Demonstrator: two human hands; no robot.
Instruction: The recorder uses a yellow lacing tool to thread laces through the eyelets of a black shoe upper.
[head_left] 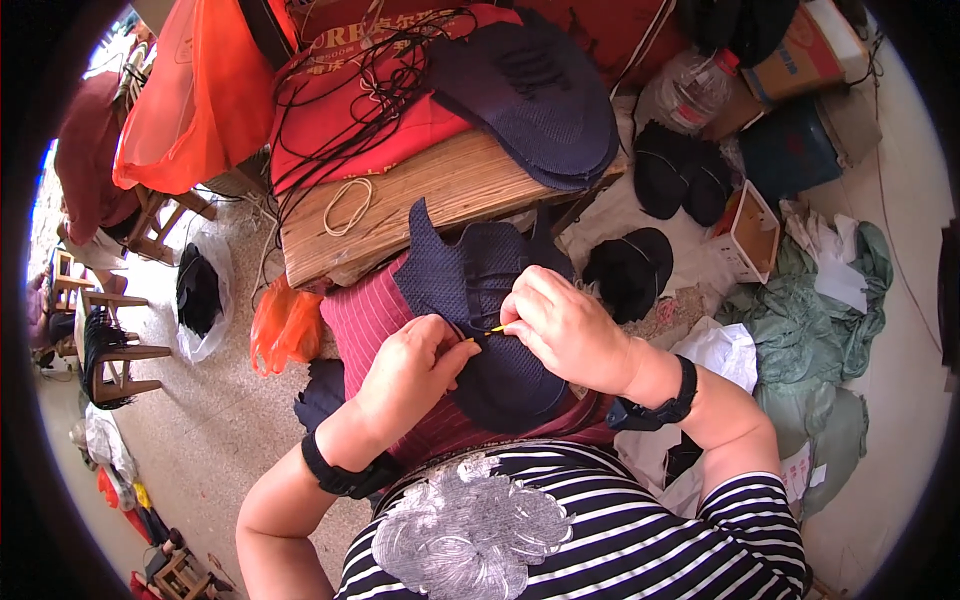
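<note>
A dark navy knit shoe upper (pixel 505 385) lies across my lap, its two pointed ends toward the bench. Over its middle, my right hand (pixel 570 330) pinches a thin yellow tool (pixel 497 329) between thumb and fingers. The tool's tip points left, toward my left hand (pixel 415 365), and its exact kind is too small to make out. My left hand is closed at the upper's left side, thumb and forefinger pressed together on it; any thread or cord between them is hidden. Dark straps cross the upper just beyond my fingertips.
Ahead stands a wooden bench (pixel 400 190) with stacked navy uppers (pixel 540 100), tangled black cord (pixel 350 120) and a cream loop (pixel 348 207). Orange bags (pixel 205 100) hang at left. On the floor at right are black shoe parts (pixel 628 272), a white basket (pixel 748 235) and green sheeting (pixel 830 300).
</note>
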